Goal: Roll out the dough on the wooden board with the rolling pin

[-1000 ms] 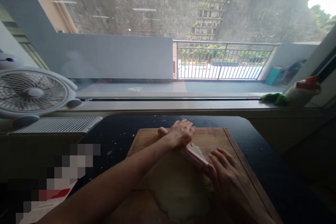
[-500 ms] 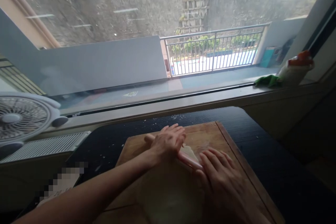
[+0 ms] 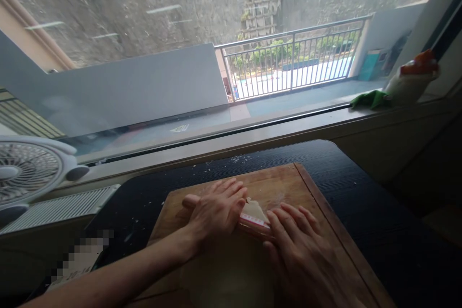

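A wooden rolling pin (image 3: 252, 227) lies slantwise across a sheet of pale dough (image 3: 227, 269) on a wooden cutting board (image 3: 277, 180). Over the pin's left part is my left hand (image 3: 218, 207), closed on it from above with the fingers reaching over to the far side. My right hand (image 3: 301, 233) holds the pin's right end, fingers over it and thumb on the near side. Between the hands the barrel shows a strip of red and white markings. Dough also shows beyond the pin; its near part is dim and blurred.
The board rests on a black table (image 3: 350, 192) with white flour specks. A fan (image 3: 29, 173) stands at the left. On the windowsill (image 3: 231, 137) at the right are a green cloth (image 3: 370, 99) and a white bottle with an orange top (image 3: 413, 79).
Both hands and the rolling pin have come slightly nearer to me and left. The pin has turned, bringing its red and white markings into sight. The camera view has shifted a little.
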`<state>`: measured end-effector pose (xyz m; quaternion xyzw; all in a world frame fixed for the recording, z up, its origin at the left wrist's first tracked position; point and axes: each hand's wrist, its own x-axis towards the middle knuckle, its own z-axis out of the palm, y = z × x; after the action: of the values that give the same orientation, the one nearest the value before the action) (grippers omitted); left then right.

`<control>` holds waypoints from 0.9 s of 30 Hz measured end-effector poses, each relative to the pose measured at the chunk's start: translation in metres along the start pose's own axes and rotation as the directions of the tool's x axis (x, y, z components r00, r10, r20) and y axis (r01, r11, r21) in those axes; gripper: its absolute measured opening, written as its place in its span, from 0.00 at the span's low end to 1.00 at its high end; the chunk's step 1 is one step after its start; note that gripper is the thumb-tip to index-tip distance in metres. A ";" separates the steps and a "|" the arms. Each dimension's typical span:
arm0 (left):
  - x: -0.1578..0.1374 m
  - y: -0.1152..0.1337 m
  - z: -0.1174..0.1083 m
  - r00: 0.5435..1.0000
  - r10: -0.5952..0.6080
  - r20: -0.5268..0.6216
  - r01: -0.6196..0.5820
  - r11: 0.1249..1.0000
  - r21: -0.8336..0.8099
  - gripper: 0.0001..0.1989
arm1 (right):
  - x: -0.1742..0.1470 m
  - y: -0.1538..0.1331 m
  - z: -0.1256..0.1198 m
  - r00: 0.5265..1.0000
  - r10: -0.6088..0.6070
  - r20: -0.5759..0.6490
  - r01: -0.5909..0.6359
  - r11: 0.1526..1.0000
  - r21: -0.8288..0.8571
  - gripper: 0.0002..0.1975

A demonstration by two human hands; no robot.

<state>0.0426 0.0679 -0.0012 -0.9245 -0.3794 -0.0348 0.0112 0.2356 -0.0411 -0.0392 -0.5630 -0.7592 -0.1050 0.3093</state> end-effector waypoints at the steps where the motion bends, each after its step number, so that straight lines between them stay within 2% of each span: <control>1: 0.017 -0.002 0.001 1.000 -0.011 0.021 0.011 1.000 -0.012 0.21 | 0.005 0.003 -0.002 0.998 0.049 0.031 -0.050 0.999 0.006 0.17; 5: 0.081 -0.005 0.010 0.998 -0.064 0.028 0.065 0.997 -0.029 0.22 | 0.017 0.014 -0.007 0.977 0.174 0.124 -0.176 0.984 0.001 0.14; 7: 0.091 -0.004 0.012 0.997 -0.072 0.015 0.072 0.997 -0.027 0.22 | 0.014 0.015 -0.008 0.977 0.170 0.128 -0.171 0.985 -0.002 0.14; 9: 0.078 -0.003 0.011 0.998 -0.064 0.017 0.065 0.998 -0.028 0.22 | 0.008 0.014 -0.007 0.988 0.111 0.107 -0.111 0.994 -0.008 0.15; 14: -0.002 -0.001 0.003 0.999 0.019 -0.043 -0.018 0.999 0.030 0.21 | -0.007 0.004 0.000 0.997 -0.069 -0.042 0.068 0.998 -0.018 0.22; 17: -0.016 -0.001 0.000 0.999 0.049 -0.013 -0.048 0.997 0.059 0.23 | -0.009 0.003 0.002 0.992 -0.093 -0.081 0.091 0.996 -0.024 0.23; 19: 0.002 -0.002 0.002 0.999 0.011 0.046 -0.013 0.999 0.050 0.23 | -0.008 0.007 0.002 0.997 -0.070 -0.040 0.069 0.997 -0.031 0.22; 24: 0.076 -0.008 0.010 0.979 -0.124 0.159 0.132 0.990 -0.042 0.26 | 0.000 0.019 -0.001 0.997 0.075 -0.007 -0.075 0.992 -0.099 0.23; 27: 0.078 -0.007 0.010 0.982 -0.127 0.138 0.134 0.990 -0.041 0.26 | -0.002 0.019 -0.001 0.998 0.063 -0.025 -0.066 0.990 -0.128 0.23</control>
<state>0.0936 0.1285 -0.0057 -0.8978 -0.4382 0.0178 -0.0402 0.2540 -0.0368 -0.0429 -0.6048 -0.7290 -0.1497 0.2836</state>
